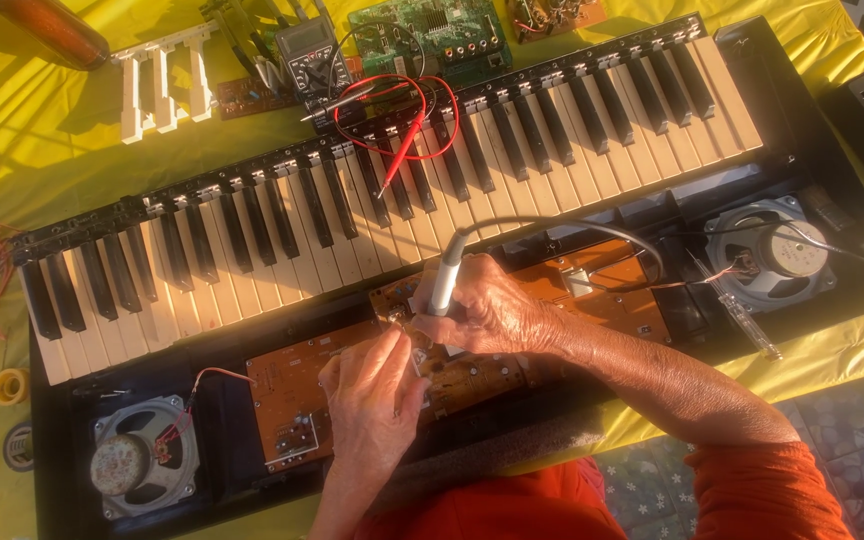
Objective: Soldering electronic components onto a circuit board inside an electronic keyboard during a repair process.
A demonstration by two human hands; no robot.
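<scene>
Soldering iron (pixel 444 285) in the right hand (pixel 492 310), fingers wrapped fully around its pale handle, tip down on the brown circuit board (pixel 297 385) inside an opened electronic keyboard (pixel 372 215) — the board lies at 6 o'clock of the keys. The left hand (pixel 372 400) rests on the same board, fingertips pinched together just beside the tip; whether they hold anything cannot be told. Risk, as judged here: with fingers that near the tip, a small slip could burn them, and the iron's cord (pixel 592 232), looping toward 3 o'clock, could snag and drag the tip across the board. The black casing serves as the one container — it holds the boards and two round speakers, at 8 o'clock (pixel 142 470) and 3 o'clock (pixel 772 250).
</scene>
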